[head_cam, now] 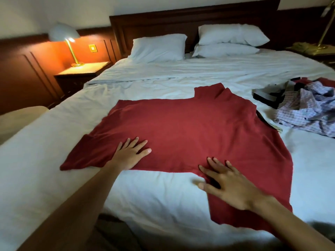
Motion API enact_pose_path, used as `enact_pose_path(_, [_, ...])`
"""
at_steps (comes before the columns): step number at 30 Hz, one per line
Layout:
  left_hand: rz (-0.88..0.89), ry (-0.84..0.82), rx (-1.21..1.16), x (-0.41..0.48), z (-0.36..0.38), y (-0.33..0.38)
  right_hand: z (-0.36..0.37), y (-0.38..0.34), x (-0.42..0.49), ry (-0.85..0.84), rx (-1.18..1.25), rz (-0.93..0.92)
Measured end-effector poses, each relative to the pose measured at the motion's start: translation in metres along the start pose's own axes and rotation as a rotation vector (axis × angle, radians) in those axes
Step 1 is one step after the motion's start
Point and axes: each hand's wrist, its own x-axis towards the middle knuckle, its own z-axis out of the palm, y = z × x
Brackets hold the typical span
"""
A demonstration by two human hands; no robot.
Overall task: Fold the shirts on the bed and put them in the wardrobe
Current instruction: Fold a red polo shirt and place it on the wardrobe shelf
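- Head view: a dark red short-sleeved cotton shirt (190, 127) lies spread flat and sideways on the white-sheeted bed (54, 142), with its hem to the left and its collar to the right.
- The left hand (131, 154) rests flat on the cloth near the hem, fingers straight and spread, gripping nothing.
- The right hand (230, 185) lies on the near sleeve, fingers splayed and released, with the thumb over the sheet.
- To my eye this is the smoothing before the first fold. Sweep creases outward from the middle, square the hem, then bring the near sleeve in along a straight line.
- A crumpled pile of blue-and-white checked shirts (308, 109) lies just beside the collar, so fold away from it.
- No wardrobe is in sight.
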Motion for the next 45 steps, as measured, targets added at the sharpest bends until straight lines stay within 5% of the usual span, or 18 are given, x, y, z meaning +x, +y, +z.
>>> enact_pose_path(4, [-0.285, 0.047, -0.006, -0.002, -0.012, -0.068, -0.024, 0.016, 0.028, 0.107, 0.223, 0.047])
enact_pose_path(9, [-0.717, -0.027, 0.003, 0.004, -0.037, -0.101, -0.018, 0.025, 0.094, -0.017, 0.004, 0.173])
enact_pose_path(12, [-0.288, 0.145, 0.036, 0.024, -0.035, -0.091, -0.017, 0.018, 0.135, -0.032, -0.021, 0.217])
enact_pose_path(14, [-0.019, 0.105, -0.06, 0.032, -0.024, -0.086, -0.015, 0.017, 0.16, -0.017, -0.019, 0.239])
enact_pose_path(16, [-0.09, 0.036, -0.073, 0.044, -0.017, -0.099, -0.013, 0.019, 0.178, 0.013, 0.003, 0.26])
enact_pose_path(20, [-0.51, 0.035, 0.036, 0.087, -0.046, -0.106, -0.006, 0.03, 0.202, 0.083, -0.051, 0.289])
enact_pose_path(23, [-0.305, 0.14, -0.008, 0.132, -0.061, -0.081, -0.002, 0.04, 0.224, 0.162, -0.114, 0.307])
enact_pose_path(25, [-0.149, 0.057, -0.099, 0.156, -0.054, -0.074, -0.003, 0.046, 0.244, 0.199, -0.128, 0.322])
enact_pose_path(33, [-0.376, -0.006, -0.098, 0.261, -0.055, -0.133, -0.011, 0.069, 0.314, 0.233, -0.136, 0.352])
enact_pose_path(37, [-0.404, 0.271, -0.164, 0.3, -0.056, -0.142, -0.014, 0.075, 0.341, 0.27, -0.107, 0.342])
enact_pose_path(41, [-0.232, 0.574, -0.509, 0.33, -0.066, -0.153, -0.017, 0.076, 0.363, 0.332, -0.096, 0.338])
enact_pose_path(45, [-0.199, 0.786, -0.277, 0.342, -0.068, -0.18, -0.014, 0.078, 0.372, 0.377, -0.094, 0.338])
